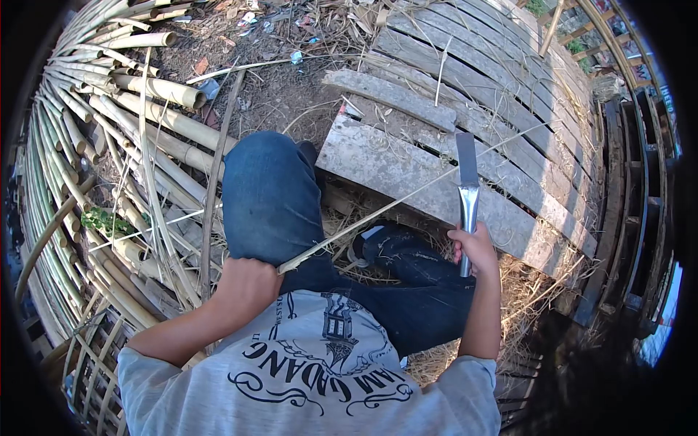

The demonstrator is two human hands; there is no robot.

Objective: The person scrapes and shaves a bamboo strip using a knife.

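My left hand [249, 285] is closed in a fist at my thigh, gripping one end of a long thin bamboo strip [378, 211]. The strip slants up and to the right, across the wooden platform, and passes by the knife. In my right hand [476, 248] is a knife [467, 171] with a shiny metal handle and a broad, flat, square-ended blade. Its blade points away from me, above the platform's near edge. My fingers wrap round the lower handle. Whether blade and strip touch, I cannot tell.
A slatted wooden platform [407, 156] lies ahead to the right, with a loose board [392, 98] on it. Many bamboo poles [163, 91] are piled at the left. Straw and shavings [520, 320] cover the ground at right. Dark wooden racks [632, 211] stand at the far right.
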